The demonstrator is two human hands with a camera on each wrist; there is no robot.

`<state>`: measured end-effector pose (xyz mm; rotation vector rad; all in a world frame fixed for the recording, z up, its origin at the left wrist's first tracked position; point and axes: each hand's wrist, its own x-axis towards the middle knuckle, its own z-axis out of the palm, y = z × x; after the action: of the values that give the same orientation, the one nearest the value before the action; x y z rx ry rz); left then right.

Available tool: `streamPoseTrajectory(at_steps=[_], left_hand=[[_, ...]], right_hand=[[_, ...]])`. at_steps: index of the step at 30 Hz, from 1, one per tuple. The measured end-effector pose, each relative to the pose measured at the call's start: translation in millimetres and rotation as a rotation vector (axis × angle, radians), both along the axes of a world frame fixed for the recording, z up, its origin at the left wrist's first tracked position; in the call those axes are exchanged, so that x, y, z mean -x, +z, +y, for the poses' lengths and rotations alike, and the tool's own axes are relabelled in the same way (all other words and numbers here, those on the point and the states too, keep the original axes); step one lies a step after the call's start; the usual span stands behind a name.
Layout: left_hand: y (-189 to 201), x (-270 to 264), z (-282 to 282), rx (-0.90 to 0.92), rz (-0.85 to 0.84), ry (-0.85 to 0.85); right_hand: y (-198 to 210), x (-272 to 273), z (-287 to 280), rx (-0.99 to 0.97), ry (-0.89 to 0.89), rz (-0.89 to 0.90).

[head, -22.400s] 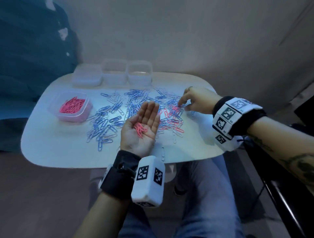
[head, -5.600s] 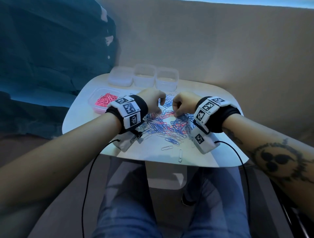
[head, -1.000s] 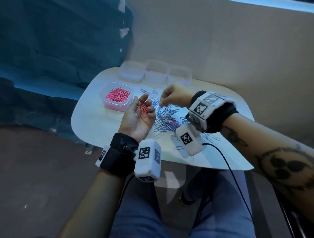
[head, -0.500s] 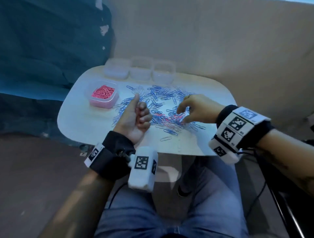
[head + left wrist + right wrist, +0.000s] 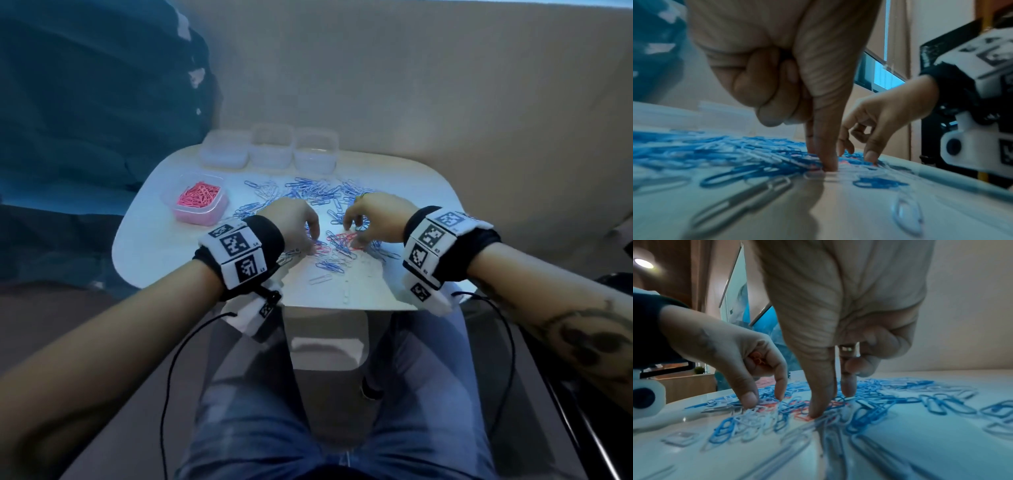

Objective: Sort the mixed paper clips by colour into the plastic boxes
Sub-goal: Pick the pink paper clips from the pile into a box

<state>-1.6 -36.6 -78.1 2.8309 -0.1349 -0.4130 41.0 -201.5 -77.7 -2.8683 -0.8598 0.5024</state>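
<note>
The clips (image 5: 318,195) lie in a pile on the surface (image 5: 150,246). The left hand (image 5: 291,222) curls round some pink clips (image 5: 756,358), with its thumb on the pile. The right hand (image 5: 380,219) grips nothing; its fingers (image 5: 818,402) press the pile. More pink ones fill a box (image 5: 202,216).

Wall (image 5: 445,85) behind worktop: plain beige, runs the full width of the head view. Left of it, dark teal draped fabric (image 5: 85,102), creased, a few pale patches. Worktop (image 5: 421,192): white, glossy, rounded corners, on a single pale pedestal (image 5: 325,329). Floor (image 5: 61,308): dull grey-brown. Dark frame (image 5: 589,435) at lower right edge, kind unclear. Left wrist view: window (image 5: 882,76) showing blue daylight, beaded blind cord (image 5: 887,32) beside it. Right wrist view: round ceiling lamp (image 5: 642,263) lit, wood panelling (image 5: 674,272), glass partition (image 5: 733,293), small potted plant (image 5: 699,369) on a wooden counter (image 5: 686,386). Overall light dim, bluish
</note>
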Motion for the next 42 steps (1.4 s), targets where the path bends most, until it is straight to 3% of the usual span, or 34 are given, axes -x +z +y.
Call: streamPoseTrajectory(at_steps=[7, 12, 17, 23, 29, 34, 42], left_hand=[[12.3, -2.0, 2.6, -0.106, 0.051, 0.012], [9.7, -5.1, 4.9, -0.061, -0.002, 0.034], [6.7, -5.1, -2.1, -0.094, 0.011, 0.006], [7.9, -7.3, 7.1, 0.063, 0.000, 0.043], [12.0, -8.9, 18.7, 0.184, -0.039, 0.136], [11.8, -8.9, 26.1, 0.258, -0.088, 0.203], [9.5, -2.6, 30.1, 0.245, -0.086, 0.195]], right_hand=[[-3.7, -0.7, 12.3, 0.002, 0.064, 0.036], [-5.4, -2.9, 7.0, 0.011, 0.034, 0.118], [-4.0, -3.9, -5.0, -0.119, -0.057, 0.105], [-0.5, -11.6, -12.3, -0.127, -0.129, 0.053], [-6.5, -1.9, 6.2, -0.070, -0.048, -0.079], [-6.7, 2.3, 18.1, 0.002, -0.040, -0.032], [4.0, -0.1, 11.4, -0.037, -0.077, 0.052]])
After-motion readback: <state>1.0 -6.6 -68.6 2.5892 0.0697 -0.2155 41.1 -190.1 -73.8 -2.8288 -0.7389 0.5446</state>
